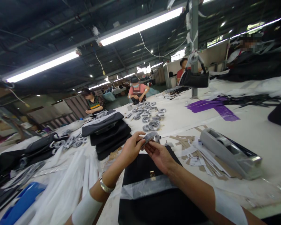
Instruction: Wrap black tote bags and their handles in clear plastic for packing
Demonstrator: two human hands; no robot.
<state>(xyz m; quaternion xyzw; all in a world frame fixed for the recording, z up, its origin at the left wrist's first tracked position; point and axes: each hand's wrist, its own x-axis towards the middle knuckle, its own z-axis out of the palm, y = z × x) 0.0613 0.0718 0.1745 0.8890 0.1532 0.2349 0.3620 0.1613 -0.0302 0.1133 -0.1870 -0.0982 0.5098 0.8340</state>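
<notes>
Between my two hands, over the table, is a coiled grey strap (pixel 154 136). My left hand (pixel 133 146) pinches the coil from its left side, thumb and fingers closed on it. From below and the right, my right hand (pixel 159 156) grips the same coil with bent fingers. Under my hands lies a flat black bag (pixel 140 206) with a gold-coloured clasp (pixel 152 175). A clear plastic strip (pixel 142 188) crosses the bag below the clasp.
Black bags form a stack (pixel 111 139) at left. Grey strap coils (pixel 152 125) lie ahead. At right are a tape dispenser (pixel 224 153), paper and card strips (pixel 208 164) and purple strips (pixel 213 107). White plastic (pixel 65 184) lies front left. Co-workers sit across the table.
</notes>
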